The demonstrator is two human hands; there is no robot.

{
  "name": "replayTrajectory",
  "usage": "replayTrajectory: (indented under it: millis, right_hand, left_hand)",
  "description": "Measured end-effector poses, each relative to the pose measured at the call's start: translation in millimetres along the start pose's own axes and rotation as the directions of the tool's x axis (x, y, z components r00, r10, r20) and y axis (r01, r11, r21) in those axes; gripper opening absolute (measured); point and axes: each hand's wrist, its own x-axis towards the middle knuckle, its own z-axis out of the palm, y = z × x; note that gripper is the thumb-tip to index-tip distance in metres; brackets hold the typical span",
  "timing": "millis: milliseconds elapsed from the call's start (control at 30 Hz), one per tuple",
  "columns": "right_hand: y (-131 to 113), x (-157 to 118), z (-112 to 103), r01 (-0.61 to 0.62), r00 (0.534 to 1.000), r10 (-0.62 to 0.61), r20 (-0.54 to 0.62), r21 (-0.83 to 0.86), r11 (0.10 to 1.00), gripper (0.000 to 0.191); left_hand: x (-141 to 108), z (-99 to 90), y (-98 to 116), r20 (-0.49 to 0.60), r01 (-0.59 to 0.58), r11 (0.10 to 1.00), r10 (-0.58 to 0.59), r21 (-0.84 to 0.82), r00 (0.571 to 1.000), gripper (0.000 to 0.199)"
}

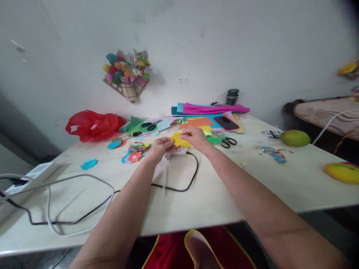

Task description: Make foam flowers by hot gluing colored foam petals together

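Note:
A yellow foam or paper flower cutout point(179, 141) is held up over the middle of the table. My left hand point(162, 146) grips its left edge between thumb and fingers. My right hand point(194, 136) is pinched closed against the flower's upper face; whatever lies between its fingertips is too small to make out. Just below the hands lies a white glue gun point(176, 152), partly hidden, with a black cord and a pale glue stick point(165, 179) pointing toward me. To the left is a pile of coloured flower cutouts point(135, 155), with a blue flower cutout point(89, 163) farther left.
Black-handled scissors point(228, 142) lie right of my hands, another pair point(151, 125) behind. Coloured sheets point(199, 121) and a phone point(226, 123) are at the back. A red plastic bag point(95, 125) stands back left. Cables loop around a power strip point(30, 183). A green mango point(295, 138) sits right.

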Motion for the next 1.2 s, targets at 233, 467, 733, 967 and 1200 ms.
replayTrajectory:
  millis: [233, 467, 733, 967, 1200]
  right_hand:
    - [2.8, -0.1, 5.3, 0.072, 0.997, -0.073, -0.035, -0.033, 0.997, 0.003]
    - [-0.2, -1.8, 7.5, 0.07, 0.997, -0.072, -0.031, -0.056, 0.996, 0.003]
    - [-1.1, -1.6, 7.1, 0.081, 0.996, -0.084, -0.017, -0.1, 0.992, 0.005]
    - [-3.4, -2.4, 6.1, 0.049, 0.999, -0.05, -0.013, -0.116, 0.992, 0.008]
    - [-2.0, -0.4, 2.0, -0.109, 0.986, 0.109, -0.123, 0.012, 0.994, 0.02]
  left_hand:
    - [-0.4, 0.5, 0.0, 0.011, -0.004, 1.0, 0.005, -0.031, 1.0, 0.029]
    - [-1.0, 1.6, 0.3, 0.028, -0.004, 0.999, 0.005, -0.034, 1.0, 0.029]
    - [-1.0, 1.5, -0.7, 0.042, -0.008, 0.999, 0.01, -0.039, 0.999, 0.026]
    - [-0.9, 1.9, -0.4, 0.015, 0.001, 0.999, 0.0, -0.052, 1.0, 0.026]
    - [-0.4, 0.4, -0.4, 0.014, -0.003, 0.999, 0.004, -0.053, 1.0, 0.029]
